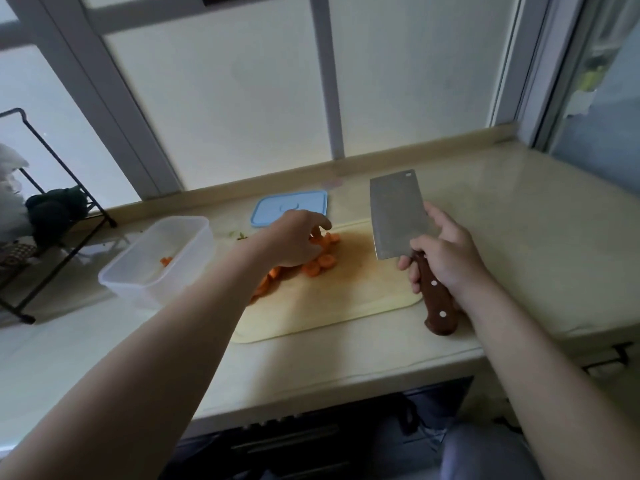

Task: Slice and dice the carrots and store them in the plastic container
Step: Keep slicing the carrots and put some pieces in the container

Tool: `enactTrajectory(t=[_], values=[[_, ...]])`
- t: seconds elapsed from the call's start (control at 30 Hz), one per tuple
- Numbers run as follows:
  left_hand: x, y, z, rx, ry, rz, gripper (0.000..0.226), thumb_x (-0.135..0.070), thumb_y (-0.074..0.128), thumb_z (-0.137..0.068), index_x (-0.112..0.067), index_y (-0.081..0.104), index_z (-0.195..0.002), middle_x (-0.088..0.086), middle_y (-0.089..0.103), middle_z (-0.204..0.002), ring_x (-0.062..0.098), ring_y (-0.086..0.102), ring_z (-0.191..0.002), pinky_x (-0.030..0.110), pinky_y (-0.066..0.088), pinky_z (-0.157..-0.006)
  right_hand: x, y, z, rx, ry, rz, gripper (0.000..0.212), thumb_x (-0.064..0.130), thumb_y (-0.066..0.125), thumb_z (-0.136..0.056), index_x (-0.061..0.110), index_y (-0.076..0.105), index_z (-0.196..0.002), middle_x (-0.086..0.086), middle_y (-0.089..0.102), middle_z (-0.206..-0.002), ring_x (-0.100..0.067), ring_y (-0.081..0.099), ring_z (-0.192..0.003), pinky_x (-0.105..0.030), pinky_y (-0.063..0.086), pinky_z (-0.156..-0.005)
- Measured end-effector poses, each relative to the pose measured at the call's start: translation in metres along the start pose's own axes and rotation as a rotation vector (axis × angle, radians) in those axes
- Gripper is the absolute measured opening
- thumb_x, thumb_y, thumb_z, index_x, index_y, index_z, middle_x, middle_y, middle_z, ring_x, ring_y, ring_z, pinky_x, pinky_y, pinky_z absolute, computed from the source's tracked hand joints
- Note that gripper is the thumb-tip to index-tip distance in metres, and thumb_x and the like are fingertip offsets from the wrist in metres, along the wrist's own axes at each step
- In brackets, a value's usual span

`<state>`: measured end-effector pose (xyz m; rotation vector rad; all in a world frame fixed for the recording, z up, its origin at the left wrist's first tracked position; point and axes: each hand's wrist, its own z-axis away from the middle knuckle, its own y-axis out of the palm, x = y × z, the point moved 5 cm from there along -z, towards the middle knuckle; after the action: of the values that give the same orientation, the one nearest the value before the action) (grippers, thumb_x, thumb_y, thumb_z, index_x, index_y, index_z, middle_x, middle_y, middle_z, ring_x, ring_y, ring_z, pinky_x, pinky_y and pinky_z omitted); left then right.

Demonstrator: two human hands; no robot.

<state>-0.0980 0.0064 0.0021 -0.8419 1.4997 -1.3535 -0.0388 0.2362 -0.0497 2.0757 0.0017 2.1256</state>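
Orange carrot slices [318,263] lie in a heap on the left half of a pale cutting board [346,299]. My left hand [294,237] reaches over the heap, its fingers curled down onto the slices; whether it holds any is hidden. My right hand [443,254] grips the brown wooden handle of a cleaver [396,220], blade raised above the board's right end. A clear plastic container [156,261] stands left of the board with a few carrot pieces [166,260] inside. Its blue lid [289,211] lies behind the board.
A black wire rack [52,209] with dark and white items stands at the far left. Frosted window panes rise behind the beige counter [519,254]. The counter's front edge runs just below the board, with dark drawers under it.
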Motion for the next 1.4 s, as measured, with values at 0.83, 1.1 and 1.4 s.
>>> enactTrajectory(t=[0.83, 1.1, 1.4], values=[[-0.052, 0.021, 0.035, -0.455, 0.34, 0.2, 0.03, -0.012, 0.07, -0.084, -0.007, 0.059, -0.11, 0.004, 0.061, -0.102, 0.018, 0.059, -0.085, 0.024, 0.045, -0.071, 0.004, -0.009, 0.001, -0.082, 0.016, -0.112, 0.074, -0.009, 0.045, -0.094, 0.026, 0.038, -0.159, -0.02, 0.063, -0.061, -0.022, 0.052, -0.042, -0.03, 0.045, -0.039], [-0.061, 0.028, 0.014, -0.238, 0.358, 0.02, 0.037, -0.017, 0.062, -0.09, -0.011, 0.062, -0.126, 0.007, 0.057, -0.118, 0.023, 0.055, -0.104, 0.034, 0.049, -0.091, 0.004, -0.014, -0.001, -0.116, 0.011, -0.178, 0.068, -0.01, 0.041, -0.094, 0.023, 0.044, -0.153, -0.02, 0.061, -0.059, -0.022, 0.051, -0.042, -0.029, 0.045, -0.04], [-0.05, 0.02, 0.007, -0.015, 0.317, 0.11, 0.038, -0.027, 0.074, -0.085, -0.025, 0.068, -0.122, -0.007, 0.049, -0.115, 0.01, 0.054, -0.098, 0.022, 0.046, -0.091, 0.003, -0.014, -0.003, -0.1, 0.015, -0.158, 0.064, -0.009, 0.041, -0.092, 0.023, 0.049, -0.148, -0.021, 0.062, -0.062, -0.022, 0.051, -0.043, -0.03, 0.046, -0.041]])
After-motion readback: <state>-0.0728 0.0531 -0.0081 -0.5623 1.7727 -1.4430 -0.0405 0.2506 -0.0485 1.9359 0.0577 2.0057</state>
